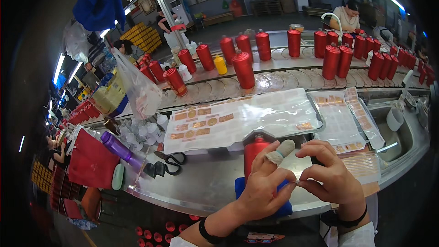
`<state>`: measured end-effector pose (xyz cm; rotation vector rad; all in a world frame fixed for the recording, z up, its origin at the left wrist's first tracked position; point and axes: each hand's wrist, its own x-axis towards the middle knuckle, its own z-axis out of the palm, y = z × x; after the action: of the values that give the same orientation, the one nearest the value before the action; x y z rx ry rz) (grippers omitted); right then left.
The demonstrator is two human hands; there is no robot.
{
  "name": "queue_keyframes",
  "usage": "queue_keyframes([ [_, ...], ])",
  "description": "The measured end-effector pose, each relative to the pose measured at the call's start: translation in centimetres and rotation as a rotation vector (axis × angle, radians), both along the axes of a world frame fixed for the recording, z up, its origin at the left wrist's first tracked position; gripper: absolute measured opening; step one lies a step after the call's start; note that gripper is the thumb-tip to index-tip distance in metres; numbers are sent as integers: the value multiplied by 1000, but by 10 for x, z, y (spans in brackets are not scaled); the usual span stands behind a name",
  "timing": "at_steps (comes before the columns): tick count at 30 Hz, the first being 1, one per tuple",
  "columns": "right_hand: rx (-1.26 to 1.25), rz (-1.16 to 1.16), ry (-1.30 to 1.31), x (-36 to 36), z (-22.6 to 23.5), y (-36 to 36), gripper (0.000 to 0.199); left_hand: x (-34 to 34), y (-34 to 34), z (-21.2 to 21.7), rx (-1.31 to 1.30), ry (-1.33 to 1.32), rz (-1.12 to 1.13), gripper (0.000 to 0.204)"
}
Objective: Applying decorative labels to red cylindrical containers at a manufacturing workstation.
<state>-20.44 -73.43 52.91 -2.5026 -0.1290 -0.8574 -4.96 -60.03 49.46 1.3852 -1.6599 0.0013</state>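
Observation:
My left hand (269, 180) and my right hand (333, 177) meet over the front edge of the steel table, each with thumb and forefinger pinched together. Something thin and tiny seems to lie between the two pinches, too small to name. A pale wrap (280, 153) covers one raised finger of my left hand. Partly hidden behind that hand, a red bottle (255, 152) stands upright beside a blue cloth (239, 188). Beyond it lies a white sheet (247, 112) bearing several gold labels (204, 111).
Red bottles (243, 69) line the conveyor (215, 83) behind the table. Black scissors (173, 163), a purple bottle (120, 150) and a red bag (91, 158) sit at left. A sink (398, 142) is at right, with more label sheets (336, 114) beside it. A co-worker (346, 18) sits far right.

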Motion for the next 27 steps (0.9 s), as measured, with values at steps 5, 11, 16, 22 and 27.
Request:
queue_keyframes([
  [5, 23, -3, 0, -10, -3, -5, 18, -8, -4, -2, 15, 19, -28, 11],
  [11, 78, -58, -18, -29, -10, -27, 19, -7, -6, -8, 53, 100, -49, 10],
  [16, 281, -229, -81, -62, -27, -78, 18, 7, 22, -18, 380, 978, -129, 5],
  [22, 736, -508, -162, -119, -68, -154, 33, 38, 39, -46, 25, 1426, -371, 9],
  [27, 728, -855, -280, -183, -105, -213, 40, 57, 29, -70, 13, 1562, -679, 13],
])
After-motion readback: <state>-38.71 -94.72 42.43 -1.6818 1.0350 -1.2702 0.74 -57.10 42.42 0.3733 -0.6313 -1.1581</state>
